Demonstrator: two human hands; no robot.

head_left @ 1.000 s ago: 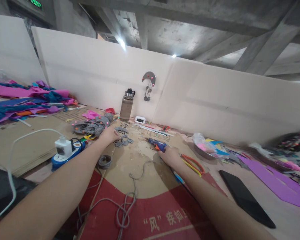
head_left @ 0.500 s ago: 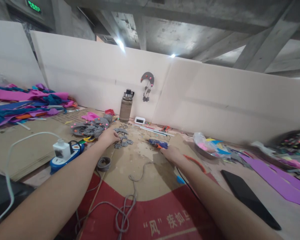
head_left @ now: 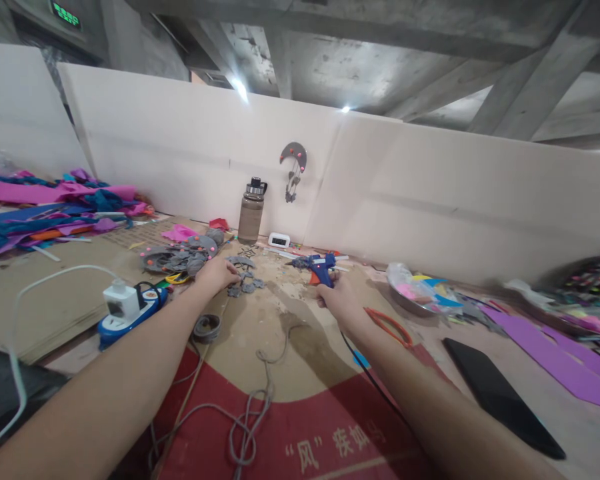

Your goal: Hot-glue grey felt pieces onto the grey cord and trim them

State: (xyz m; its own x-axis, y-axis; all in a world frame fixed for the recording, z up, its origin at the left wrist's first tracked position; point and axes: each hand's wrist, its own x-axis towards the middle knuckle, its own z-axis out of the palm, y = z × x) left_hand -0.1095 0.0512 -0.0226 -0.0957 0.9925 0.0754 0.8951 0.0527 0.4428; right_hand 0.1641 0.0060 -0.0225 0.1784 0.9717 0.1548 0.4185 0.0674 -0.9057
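My right hand (head_left: 339, 299) grips a blue glue gun (head_left: 323, 268) by its handle, raised over the cardboard with its nozzle pointing left. A black cord runs down from it beneath my right forearm. My left hand (head_left: 221, 273) is closed, fingertips pinched at the left edge of a grey felt piece (head_left: 241, 261). Small grey felt flowers (head_left: 250, 287) lie just by those fingers. Nearer to me, a roll of grey ribbon (head_left: 207, 328) and a loose grey cord (head_left: 250, 427) rest on the cardboard sheet (head_left: 300, 373).
A bottle (head_left: 251, 212) and a small white clock (head_left: 279, 240) stand at the back, below a hanging grey moon ornament (head_left: 294, 160). Left are felt pieces with pink dots (head_left: 180, 253) and a power strip (head_left: 130, 313). Right are orange-handled scissors (head_left: 390, 327), a bowl (head_left: 415, 303) and a black phone (head_left: 500, 397).
My right hand has lifted the glue gun from lying low on its side to upright, slightly higher above the cardboard. My left hand stays in about the same place.
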